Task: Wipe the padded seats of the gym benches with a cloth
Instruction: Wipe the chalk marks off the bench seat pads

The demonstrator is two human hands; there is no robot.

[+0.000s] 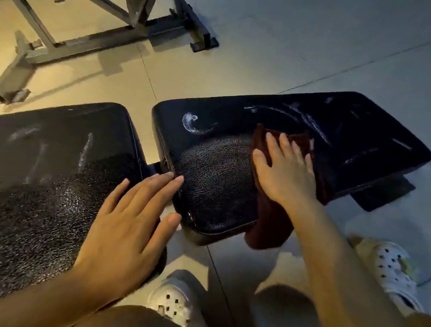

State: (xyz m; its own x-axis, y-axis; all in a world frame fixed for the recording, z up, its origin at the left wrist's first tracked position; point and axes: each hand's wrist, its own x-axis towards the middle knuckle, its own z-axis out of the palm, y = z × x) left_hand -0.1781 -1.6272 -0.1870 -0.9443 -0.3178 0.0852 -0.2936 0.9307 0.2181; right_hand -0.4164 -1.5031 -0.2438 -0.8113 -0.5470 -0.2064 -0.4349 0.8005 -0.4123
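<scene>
1. Right seat pad [348, 130]: black padded bench section, long axis running from lower left (near the person) to upper right (away). White smears and streaks lie across its far half and one curl near the far-left corner; the near-left part looks textured and streak-free. My read: the unwiped area lies ahead and to the right of the cloth hand, along the long axis.
2. Left seat pad [32, 168]: second black pad, just beside the first with a narrow gap between them. Faint pale streaks on its upper surface, so likely still to do.
3. Bench frame [68, 44]: grey steel frame on the tiled floor [332, 42], well apart from both pads, upper left.
4. Cloth [272, 224]: dark red-brown, lies over the near edge of the right pad, one end hanging off the side, the other flat on top.
5. Right hand [284, 169]: fingers straight and spread, palm pressing the cloth flat onto the pad. Not curled round it. Nearer hand to the streaks by far.
6. Left hand [131, 221]: flat, fingers straight, resting on the corner of the left pad, fingertips reaching across the gap to the right pad's edge. Holds nothing; looks like bracing.
7. White perforated clogs [391, 269] on the floor below the pads.
</scene>
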